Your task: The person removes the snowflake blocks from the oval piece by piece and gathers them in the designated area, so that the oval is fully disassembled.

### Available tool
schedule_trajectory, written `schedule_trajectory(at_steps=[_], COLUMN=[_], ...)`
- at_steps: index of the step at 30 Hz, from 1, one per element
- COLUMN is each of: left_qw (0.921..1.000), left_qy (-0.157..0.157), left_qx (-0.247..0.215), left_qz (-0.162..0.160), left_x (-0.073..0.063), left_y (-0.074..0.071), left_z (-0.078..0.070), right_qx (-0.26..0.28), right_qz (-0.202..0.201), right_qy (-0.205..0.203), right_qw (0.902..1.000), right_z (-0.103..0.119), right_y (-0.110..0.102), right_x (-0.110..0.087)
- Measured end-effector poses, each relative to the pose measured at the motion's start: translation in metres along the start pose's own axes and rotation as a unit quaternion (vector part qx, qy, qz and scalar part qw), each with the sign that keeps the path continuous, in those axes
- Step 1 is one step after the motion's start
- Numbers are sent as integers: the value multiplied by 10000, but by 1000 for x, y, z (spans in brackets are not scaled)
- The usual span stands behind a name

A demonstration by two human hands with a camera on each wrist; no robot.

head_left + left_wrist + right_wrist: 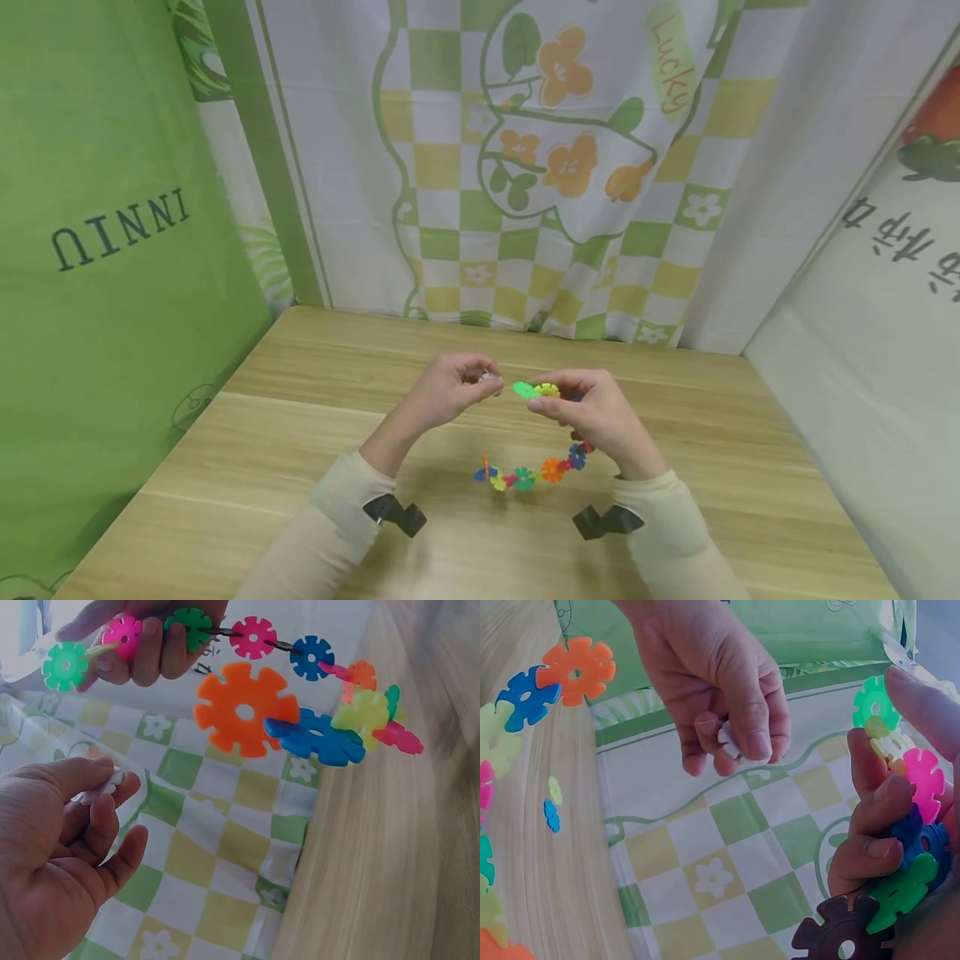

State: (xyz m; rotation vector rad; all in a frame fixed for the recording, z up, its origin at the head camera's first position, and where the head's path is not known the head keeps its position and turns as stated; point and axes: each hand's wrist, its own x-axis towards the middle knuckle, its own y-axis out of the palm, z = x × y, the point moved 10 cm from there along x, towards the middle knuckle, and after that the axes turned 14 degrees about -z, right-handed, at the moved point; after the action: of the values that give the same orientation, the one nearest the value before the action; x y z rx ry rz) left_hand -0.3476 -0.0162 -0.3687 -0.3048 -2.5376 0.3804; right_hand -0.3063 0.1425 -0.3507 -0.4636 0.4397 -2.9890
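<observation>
My left hand (442, 393) pinches a small white notched disc (728, 741) between thumb and fingers. Much of that disc is covered by the fingertips. Opposite it, my right hand (603, 417) grips a chain of colourful interlocking flower discs (552, 470) near one end. A bright green disc (65, 666) forms this end, projecting past the right thumb and apart from the white disc. The rest of the chain curves round below the hands, finishing with an orange disc (217, 709) slotted to a blue disc (322, 740). The right palm hides some of the links.
Beneath the hands is a wood-grain table (300, 467). A checked, flower-printed curtain (442, 167) hangs behind its far edge. Green fabric (112, 333) stands along the left side and white fabric (862, 375) along the right. Each wrist carries a black camera mount (397, 515).
</observation>
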Motion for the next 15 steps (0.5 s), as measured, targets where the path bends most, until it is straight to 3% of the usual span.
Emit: schedule_trajectory(at_steps=[4, 11, 15], left_qw=[9999, 9974, 9970], left_qy=[-146, -702, -766], left_qx=[-21, 100, 89], left_qz=[36, 120, 107], left_x=[0, -2, -2], left_y=[2, 8, 9], left_z=[9, 36, 42], right_qx=[17, 13, 43], right_qz=[6, 31, 52], right_qy=[-22, 24, 57], right_qw=[10000, 10000, 10000], right_z=[1, 0, -1], right_y=[0, 2, 2], right_x=[0, -1, -1])
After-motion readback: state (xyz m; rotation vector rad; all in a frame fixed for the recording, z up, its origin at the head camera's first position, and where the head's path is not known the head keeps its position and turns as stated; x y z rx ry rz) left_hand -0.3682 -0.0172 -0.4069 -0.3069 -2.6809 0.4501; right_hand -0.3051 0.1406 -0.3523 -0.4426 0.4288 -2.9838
